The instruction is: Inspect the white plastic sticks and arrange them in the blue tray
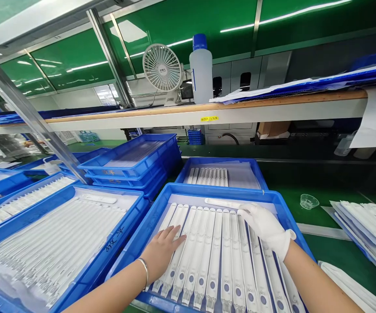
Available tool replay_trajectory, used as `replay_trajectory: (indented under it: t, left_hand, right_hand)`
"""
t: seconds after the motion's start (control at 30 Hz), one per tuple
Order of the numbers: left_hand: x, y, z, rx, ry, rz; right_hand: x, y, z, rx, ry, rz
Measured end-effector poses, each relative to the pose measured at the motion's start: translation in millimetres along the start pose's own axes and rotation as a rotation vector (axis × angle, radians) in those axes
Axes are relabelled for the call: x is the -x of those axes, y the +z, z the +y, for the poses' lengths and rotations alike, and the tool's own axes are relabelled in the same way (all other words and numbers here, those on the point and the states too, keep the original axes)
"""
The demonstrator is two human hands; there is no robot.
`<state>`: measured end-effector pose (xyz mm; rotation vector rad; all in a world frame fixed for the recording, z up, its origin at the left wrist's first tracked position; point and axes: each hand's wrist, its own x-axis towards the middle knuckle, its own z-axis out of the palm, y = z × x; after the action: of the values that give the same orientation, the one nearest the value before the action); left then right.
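Observation:
My left hand (162, 252), bare with a metal bangle at the wrist, lies with spread fingers on the left part of a row of long white strips (204, 248). These strips stand side by side in a blue tray (220, 190), most with a dark round dot near the lower end. My right hand (266, 224), in a white glove, has its fingers bent at the upper right of the row, by the end of a white strip (222, 203) that lies crosswise along the tray's back. Its fingertips are partly hidden, so a grip cannot be made out.
Another tray of white strips (60, 234) sits at the left, with stacked blue trays (127, 163) behind. A clear cup (309, 201) and layered white parts (370, 226) are at the right. Above runs a shelf (174, 118) with a fan (162, 68) and a bottle (201, 74).

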<state>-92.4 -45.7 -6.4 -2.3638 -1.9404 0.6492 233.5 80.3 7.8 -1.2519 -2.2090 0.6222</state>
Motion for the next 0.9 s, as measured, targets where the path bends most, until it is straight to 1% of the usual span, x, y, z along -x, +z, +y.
replay_trajectory:
  t: [0.13,0.23,0.27,0.33,0.4,0.43,0.5,0.57,0.63,0.7,0.73,0.8,0.9]
  left_hand:
    - [1,-3.7,-2,-0.009,-0.004,0.013]
    - [2,-9.5,4,-0.004,0.001,0.054]
    - [3,-10.7,8,0.003,0.021,0.065]
    - [2,-11.3,15,0.036,0.104,0.070]
    - [1,-10.0,22,0.075,0.188,0.050]
    - [1,-9.4,24,0.088,0.209,0.034]
    - [0,-10.0,27,0.087,0.208,-0.001]
    - [0,-14.1,29,0.059,0.194,-0.024]
    - [1,-21.2,31,0.016,0.190,-0.031]
    - [2,-28.5,37,-0.010,0.205,-0.014]
    - [2,-31.3,40,-0.006,0.237,0.002]
    - [1,-33.7,48,0.037,0.361,0.030]
    - [-3,-31.8,58,0.125,0.563,-0.008]
  right_hand:
    - [-1,1,2,0.006,0.005,0.014]
    - [-2,1,2,-0.014,-0.010,0.024]
    - [-2,0,1,-0.023,-0.014,0.025]
    - [-2,-2,-2,-0.032,-0.029,0.022]
    - [-1,-3,-4,-0.023,-0.038,0.011]
    - [0,-4,-5,-0.019,-0.034,0.009]
    - [0,-4,-4,-0.019,-0.021,0.018]
    - [0,-4,-2,-0.021,-0.010,0.039]
    - [0,-3,0,-0.024,-0.011,0.047]
    - [-1,-3,1,-0.033,-0.017,0.042]
    - [-2,-3,1,-0.039,-0.022,0.037]
    - [-2,-4,1,-0.046,-0.024,0.037]
    - [-3,-7,0,-0.025,0.000,0.057]
